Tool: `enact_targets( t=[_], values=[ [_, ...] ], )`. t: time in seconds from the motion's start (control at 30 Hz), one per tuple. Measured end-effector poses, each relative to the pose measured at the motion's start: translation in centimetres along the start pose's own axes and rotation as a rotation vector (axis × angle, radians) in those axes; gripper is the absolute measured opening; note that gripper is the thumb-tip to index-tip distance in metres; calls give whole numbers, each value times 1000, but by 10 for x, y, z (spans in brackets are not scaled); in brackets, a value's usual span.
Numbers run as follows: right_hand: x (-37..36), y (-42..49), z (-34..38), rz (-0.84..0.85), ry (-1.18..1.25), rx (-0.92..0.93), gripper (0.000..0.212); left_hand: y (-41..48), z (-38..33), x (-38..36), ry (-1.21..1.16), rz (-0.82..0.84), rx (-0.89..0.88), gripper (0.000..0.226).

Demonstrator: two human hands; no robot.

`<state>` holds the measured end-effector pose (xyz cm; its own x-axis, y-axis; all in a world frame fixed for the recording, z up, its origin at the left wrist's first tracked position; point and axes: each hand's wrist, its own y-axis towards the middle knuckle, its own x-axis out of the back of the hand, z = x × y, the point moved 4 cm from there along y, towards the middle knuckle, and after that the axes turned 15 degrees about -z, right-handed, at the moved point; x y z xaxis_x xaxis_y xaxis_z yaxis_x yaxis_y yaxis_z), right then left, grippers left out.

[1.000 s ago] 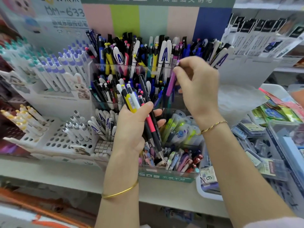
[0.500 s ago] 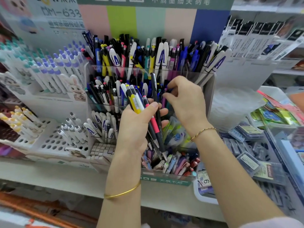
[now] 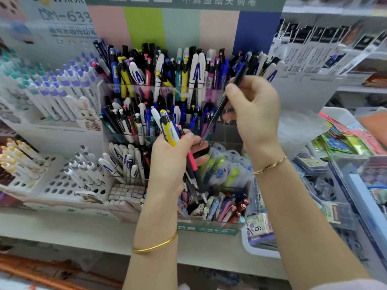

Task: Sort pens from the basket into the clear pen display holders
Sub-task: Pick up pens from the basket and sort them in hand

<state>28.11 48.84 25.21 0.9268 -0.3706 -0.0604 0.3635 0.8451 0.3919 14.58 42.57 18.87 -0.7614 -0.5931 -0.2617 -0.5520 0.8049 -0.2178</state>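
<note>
My left hand (image 3: 169, 164) grips a bundle of pens (image 3: 170, 132), yellow, white, red and black, in front of the clear tiered pen holder (image 3: 117, 135). My right hand (image 3: 254, 114) pinches a single black pen (image 3: 217, 114), tilted, its tip low near my left thumb and its top above my fingers. The holder's back tier (image 3: 167, 68) and middle tier (image 3: 134, 120) are packed with upright pens. The front compartment (image 3: 219, 206) holds pink, white and red pens. No basket is in view.
A white perforated stand (image 3: 56, 185) with white pens sits at the left, with purple-capped pens (image 3: 62, 88) behind it. Packaged items fill trays (image 3: 335, 214) on the right. A white shelf edge (image 3: 62, 239) runs below.
My right hand put a purple pen into the back tier, dropped to the bundle, and now has drawn a black pen up and to the right. My left hand stayed put.
</note>
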Motion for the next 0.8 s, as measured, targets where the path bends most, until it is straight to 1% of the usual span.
enact_targets(
  t=[0.07,0.13,0.23,0.27,0.3,0.37,0.5,0.57,0.6,0.63,0.7,0.77,0.8],
  values=[
    [5,5,6,-112,-24,126,12,1,-1,5,6,-15,-14,4],
    [3,3,8,-130,-99,241,20,1,-2,7,0,-36,-36,17],
    [-7,-5,-1,-24,-276,333,12,1,-3,7,-13,-51,-57,32],
    [-10,-8,-5,14,-341,348,12,1,-3,7,-21,-53,-54,34],
    [-12,-11,-9,43,-406,351,18,0,-3,6,-30,-53,-49,35],
    [-15,-17,-14,87,-543,361,27,-1,-3,6,-55,-44,-35,32],
    [-19,-21,-19,179,-807,389,22,-4,-4,3,-103,-5,1,20],
    [-21,-18,-23,253,-943,379,25,-4,-4,1,-126,-7,35,13],
    [-21,-17,-24,284,-974,360,28,-4,-3,1,-133,-16,48,11],
    [-19,-16,-26,301,-976,332,30,-4,-3,0,-135,-24,55,10],
    [-11,-15,-24,251,-846,281,29,-4,-2,-1,-132,-35,56,11],
    [-1,-15,-16,188,-629,245,16,-4,-2,-2,-135,-47,49,10],
    [1,-16,-12,226,-541,214,12,-3,-1,-2,-132,-54,42,10]
  ],
)
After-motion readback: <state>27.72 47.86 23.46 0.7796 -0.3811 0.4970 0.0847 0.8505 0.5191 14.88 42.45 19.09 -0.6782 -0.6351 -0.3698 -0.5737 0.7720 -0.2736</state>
